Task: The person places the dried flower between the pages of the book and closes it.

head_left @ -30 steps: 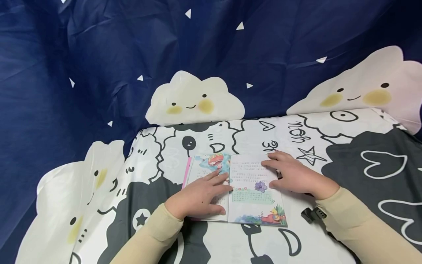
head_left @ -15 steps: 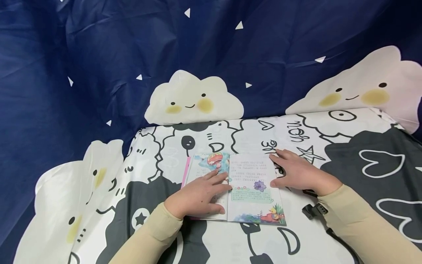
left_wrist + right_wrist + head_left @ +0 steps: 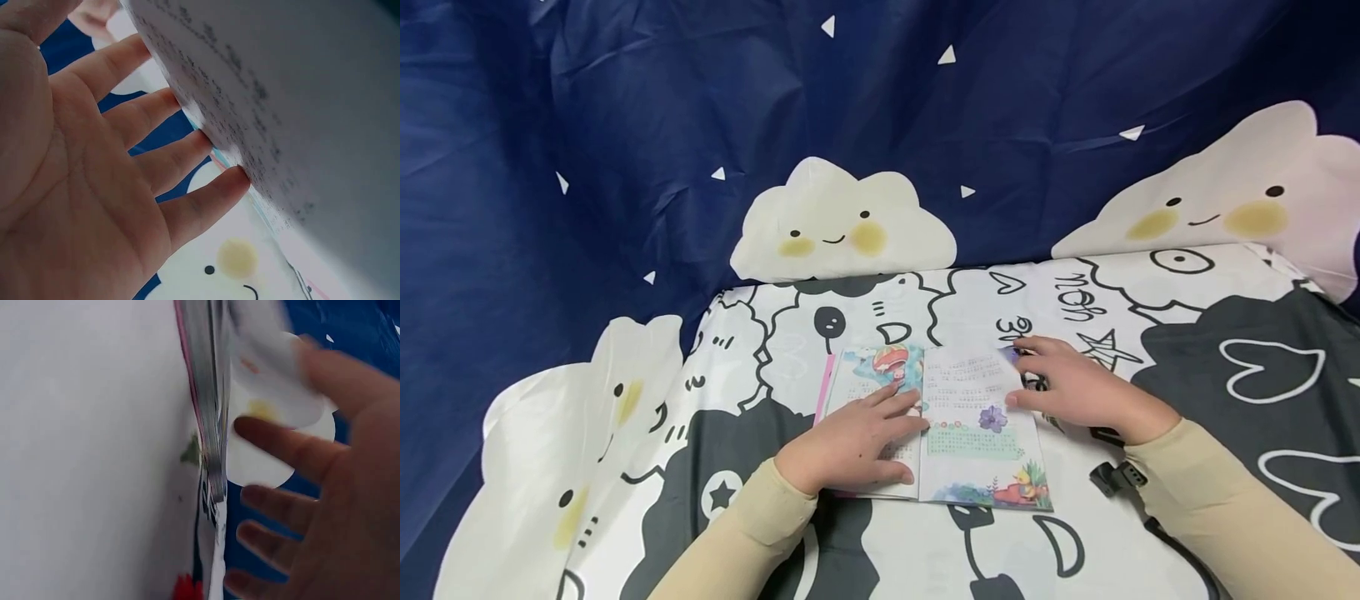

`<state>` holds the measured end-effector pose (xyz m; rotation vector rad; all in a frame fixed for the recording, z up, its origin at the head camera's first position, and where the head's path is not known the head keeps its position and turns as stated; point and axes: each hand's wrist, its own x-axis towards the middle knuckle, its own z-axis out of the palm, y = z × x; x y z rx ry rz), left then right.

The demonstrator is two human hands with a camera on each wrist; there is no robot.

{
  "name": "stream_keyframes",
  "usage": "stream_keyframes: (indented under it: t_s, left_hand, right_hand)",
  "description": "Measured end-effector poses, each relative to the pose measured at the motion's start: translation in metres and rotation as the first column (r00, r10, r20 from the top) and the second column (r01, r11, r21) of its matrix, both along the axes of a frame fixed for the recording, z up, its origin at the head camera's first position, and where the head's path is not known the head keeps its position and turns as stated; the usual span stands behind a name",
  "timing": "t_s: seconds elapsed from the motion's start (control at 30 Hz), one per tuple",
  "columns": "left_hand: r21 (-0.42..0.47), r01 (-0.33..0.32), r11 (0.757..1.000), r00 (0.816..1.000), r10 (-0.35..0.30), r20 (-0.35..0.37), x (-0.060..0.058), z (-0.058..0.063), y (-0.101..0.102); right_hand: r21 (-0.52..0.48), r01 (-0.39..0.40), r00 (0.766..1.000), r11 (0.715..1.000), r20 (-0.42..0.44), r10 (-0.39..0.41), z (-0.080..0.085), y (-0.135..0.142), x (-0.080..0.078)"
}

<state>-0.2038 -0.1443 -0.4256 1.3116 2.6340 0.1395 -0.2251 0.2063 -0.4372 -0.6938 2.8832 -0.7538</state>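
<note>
An open book [image 3: 970, 475] lies on the patterned cloth, with a balloon picture on its left page and a purple flower on the right one. My left hand [image 3: 861, 446] rests on the left page, fingers spread toward the spine; its fingertips meet the printed paper in the left wrist view. At the upper right corner of the book is my right hand [image 3: 1067, 387], fingers apart. In the right wrist view a blurred page [image 3: 275, 381] bends up from the book's stack, with the thumb against it and the forefinger close below. Purple print shows at that corner.
A white and dark grey cartoon cloth [image 3: 1120, 533] covers the surface. Behind it hangs a dark blue fabric [image 3: 880, 92] with cloud shapes, one cloud [image 3: 842, 225] upright at the back edge. A black strap clip [image 3: 1116, 479] sits by the right sleeve.
My right hand first drew right to the book's edge, then came slightly back in at the upper corner. The right page's corner has lifted there. My left hand has stayed in place.
</note>
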Motion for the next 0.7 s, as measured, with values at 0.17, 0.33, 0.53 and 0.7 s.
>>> stream_keyframes:
  t_s: [0.17, 0.33, 0.53, 0.7]
  left_hand:
    - [0.014, -0.006, 1.0, 1.0, 0.006, -0.006, 0.0, 0.004, 0.0]
    - [0.036, -0.009, 0.999, 1.0, 0.009, -0.019, 0.002, 0.009, 0.0]
    - [0.078, 0.042, 0.996, 0.996, -0.035, -0.081, 0.006, 0.017, 0.008]
    - [0.105, 0.129, 0.986, 0.975, -0.107, -0.193, 0.013, 0.029, 0.021]
  right_hand:
    - [-0.071, -0.023, 0.999, 0.997, 0.021, 0.024, 0.01, -0.002, 0.002]
    - [-0.145, -0.074, 0.997, 0.987, -0.009, 0.073, 0.016, -0.004, 0.006]
    - [-0.223, -0.13, 0.992, 0.966, -0.036, 0.125, 0.024, -0.013, 0.015]
    - [-0.241, -0.17, 0.985, 0.955, -0.057, 0.161, 0.026, -0.023, 0.022]
